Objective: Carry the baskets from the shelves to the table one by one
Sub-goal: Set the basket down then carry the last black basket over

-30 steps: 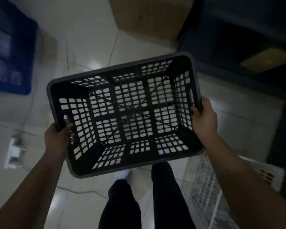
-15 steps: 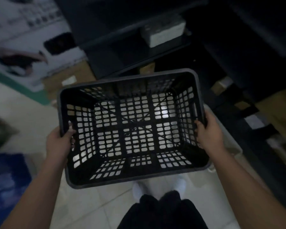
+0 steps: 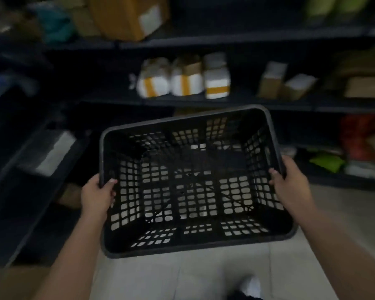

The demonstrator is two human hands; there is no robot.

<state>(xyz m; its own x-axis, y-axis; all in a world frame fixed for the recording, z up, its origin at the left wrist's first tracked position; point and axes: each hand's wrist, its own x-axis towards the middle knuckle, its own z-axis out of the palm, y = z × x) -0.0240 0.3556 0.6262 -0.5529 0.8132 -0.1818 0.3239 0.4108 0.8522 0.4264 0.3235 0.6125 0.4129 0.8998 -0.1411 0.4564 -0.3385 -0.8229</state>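
A black plastic basket (image 3: 191, 249) with a lattice floor and walls hangs in front of me, empty, its open top facing up. My left hand (image 3: 96, 197) grips its left rim, thumb inside. Its right rim is gripped by my right hand (image 3: 290, 182). The basket is held above the pale tiled floor, in front of dark shelves (image 3: 204, 102). No table is in sight.
The dark shelves run across the view and down the left side. White parcels with yellow tape (image 3: 183, 80), brown cartons (image 3: 128, 16) and coloured bags (image 3: 325, 162) lie on them. Pale floor tiles (image 3: 182, 276) and my white shoe (image 3: 250, 285) show below.
The view has swung from the floor and a white basket up to the shelves. The black basket stays in both hands, the same grip throughout.
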